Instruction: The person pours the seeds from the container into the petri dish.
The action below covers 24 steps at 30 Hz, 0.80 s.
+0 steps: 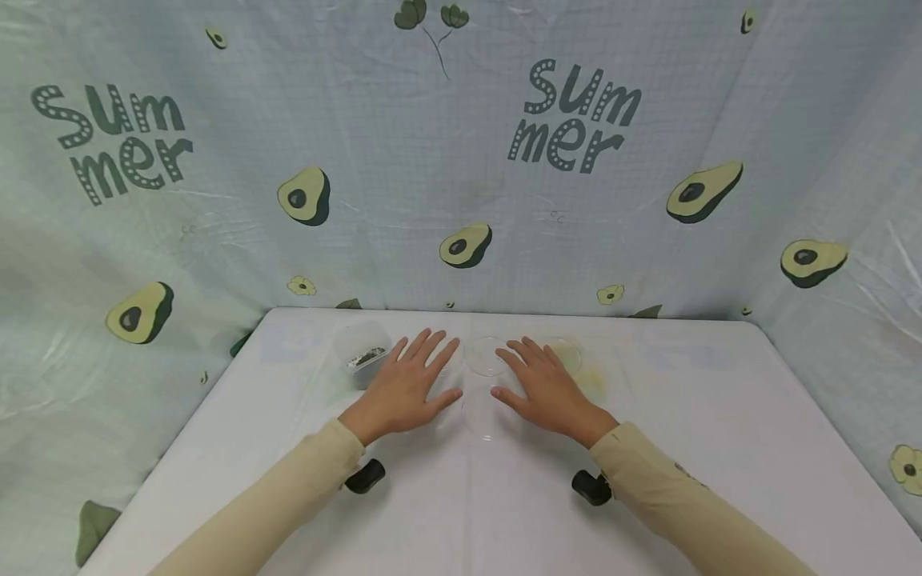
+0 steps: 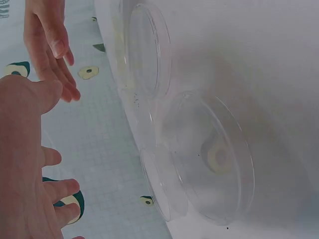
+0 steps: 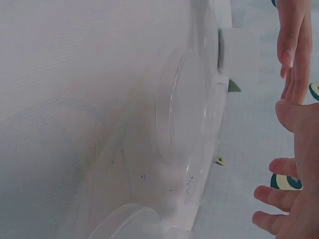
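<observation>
Both hands are spread over the far half of a white table, palms down, holding nothing. My left hand (image 1: 406, 388) has straight, parted fingers beside a small pale container (image 1: 367, 372) with dark bits in it. Facing it, my right hand (image 1: 551, 392) is also spread, its thumb toward the left one. Between them stand a clear round dish (image 1: 479, 418) in front and another clear dish (image 1: 486, 357) behind. A third clear dish (image 1: 571, 354) is partly hidden by the right hand. Close up, the left wrist view shows the front dish's low transparent wall (image 2: 249, 164).
The white table (image 1: 720, 416) ends at a hanging cloth (image 1: 389, 200) printed with avocados and lettering. A faint yellowish patch (image 1: 592, 380) lies right of the right hand. Black wrist mounts (image 1: 365, 476) sit under both sleeves.
</observation>
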Each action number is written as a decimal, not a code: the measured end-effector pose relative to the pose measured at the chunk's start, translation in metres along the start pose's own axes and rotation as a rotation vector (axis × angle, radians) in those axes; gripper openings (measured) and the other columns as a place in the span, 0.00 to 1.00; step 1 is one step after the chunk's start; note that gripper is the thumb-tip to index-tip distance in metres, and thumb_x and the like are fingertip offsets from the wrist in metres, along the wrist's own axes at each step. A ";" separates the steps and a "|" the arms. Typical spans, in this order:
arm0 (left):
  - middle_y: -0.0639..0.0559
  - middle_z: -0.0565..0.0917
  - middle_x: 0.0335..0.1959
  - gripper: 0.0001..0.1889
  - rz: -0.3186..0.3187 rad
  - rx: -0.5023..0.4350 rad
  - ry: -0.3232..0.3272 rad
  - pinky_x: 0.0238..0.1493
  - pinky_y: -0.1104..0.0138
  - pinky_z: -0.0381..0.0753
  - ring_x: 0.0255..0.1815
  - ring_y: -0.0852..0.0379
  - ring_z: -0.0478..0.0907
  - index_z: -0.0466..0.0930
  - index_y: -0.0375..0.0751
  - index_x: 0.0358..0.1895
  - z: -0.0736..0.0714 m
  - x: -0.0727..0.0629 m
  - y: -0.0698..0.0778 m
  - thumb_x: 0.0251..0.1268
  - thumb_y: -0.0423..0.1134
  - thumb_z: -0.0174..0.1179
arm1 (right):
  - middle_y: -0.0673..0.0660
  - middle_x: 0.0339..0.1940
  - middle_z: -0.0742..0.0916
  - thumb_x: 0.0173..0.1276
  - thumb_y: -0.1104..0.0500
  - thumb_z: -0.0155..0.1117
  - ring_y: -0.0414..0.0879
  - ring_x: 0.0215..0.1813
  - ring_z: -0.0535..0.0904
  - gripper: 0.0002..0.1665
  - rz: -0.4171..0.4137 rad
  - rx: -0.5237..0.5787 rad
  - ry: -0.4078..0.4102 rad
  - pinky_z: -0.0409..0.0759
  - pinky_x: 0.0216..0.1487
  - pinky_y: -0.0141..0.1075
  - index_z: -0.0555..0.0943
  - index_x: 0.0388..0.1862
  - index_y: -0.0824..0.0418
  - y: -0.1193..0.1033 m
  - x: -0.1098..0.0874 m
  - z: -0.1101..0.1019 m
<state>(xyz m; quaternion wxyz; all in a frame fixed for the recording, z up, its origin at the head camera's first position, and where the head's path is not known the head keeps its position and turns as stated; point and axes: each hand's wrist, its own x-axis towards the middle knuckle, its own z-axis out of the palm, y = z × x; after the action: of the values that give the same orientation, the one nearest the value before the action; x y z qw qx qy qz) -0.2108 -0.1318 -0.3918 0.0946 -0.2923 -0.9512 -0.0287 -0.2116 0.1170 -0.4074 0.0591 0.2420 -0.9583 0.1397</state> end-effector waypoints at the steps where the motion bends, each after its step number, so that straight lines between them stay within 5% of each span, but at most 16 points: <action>1: 0.44 0.60 0.76 0.39 0.000 0.001 0.003 0.74 0.42 0.56 0.77 0.42 0.54 0.54 0.48 0.76 0.000 -0.001 0.000 0.68 0.63 0.48 | 0.61 0.73 0.70 0.69 0.38 0.57 0.61 0.77 0.58 0.39 0.003 0.001 -0.002 0.55 0.75 0.61 0.66 0.72 0.56 0.000 0.000 0.000; 24: 0.43 0.61 0.75 0.38 -0.057 -0.007 0.038 0.73 0.42 0.56 0.77 0.42 0.55 0.56 0.47 0.75 0.001 -0.013 -0.014 0.68 0.63 0.49 | 0.60 0.72 0.70 0.69 0.39 0.58 0.60 0.77 0.58 0.38 0.025 0.020 -0.007 0.54 0.75 0.59 0.66 0.72 0.56 -0.010 0.007 0.010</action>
<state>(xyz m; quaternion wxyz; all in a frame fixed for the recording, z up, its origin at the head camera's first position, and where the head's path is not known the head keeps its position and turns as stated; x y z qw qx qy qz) -0.2081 -0.1505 -0.3952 0.1110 -0.2649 -0.9570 -0.0405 -0.2138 0.1023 -0.4134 0.0518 0.2312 -0.9600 0.1490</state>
